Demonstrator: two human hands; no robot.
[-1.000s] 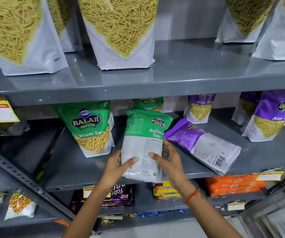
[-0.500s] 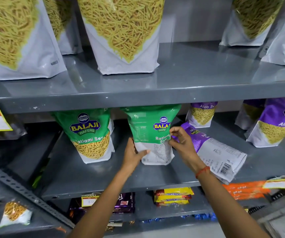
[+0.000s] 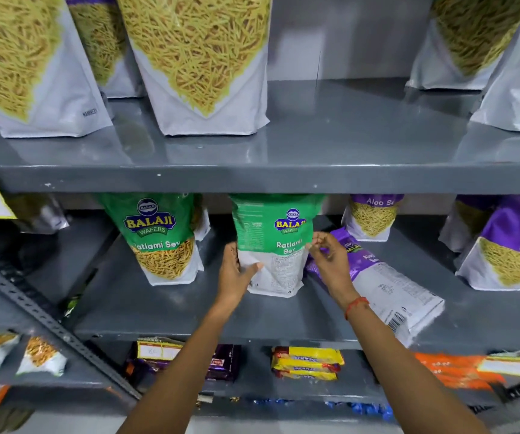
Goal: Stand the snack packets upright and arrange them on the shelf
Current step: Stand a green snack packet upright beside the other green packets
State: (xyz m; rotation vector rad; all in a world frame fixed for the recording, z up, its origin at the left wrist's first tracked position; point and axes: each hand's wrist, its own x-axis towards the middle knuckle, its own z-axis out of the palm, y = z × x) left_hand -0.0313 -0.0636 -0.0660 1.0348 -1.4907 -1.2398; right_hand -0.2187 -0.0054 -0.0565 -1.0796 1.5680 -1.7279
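Observation:
A green Ratlami Sev packet [image 3: 276, 236] stands upright on the grey middle shelf [image 3: 189, 311], its printed back facing me and its top hidden behind the shelf above. My left hand [image 3: 236, 274] grips its lower left side, thumb across the front. My right hand [image 3: 330, 261] pinches its right edge. Just to the right, a purple Aloo Sev packet [image 3: 390, 292] lies flat with its barcode end over the shelf's front edge. Another green Ratlami Sev packet [image 3: 158, 239] stands upright to the left.
Purple Aloo Sev packets stand at the back [image 3: 373, 214] and far right [image 3: 509, 255]. Large sev bags [image 3: 202, 64] line the upper shelf. Below are yellow biscuit packs [image 3: 307, 366], orange packs [image 3: 453, 371] and a purple chocolate pack [image 3: 224, 361]. A slotted steel post [image 3: 48, 317] crosses the left.
The green packet went from tilted in both hands near the front edge to upright and further back on the shelf. Both hands shifted up and inward with it.

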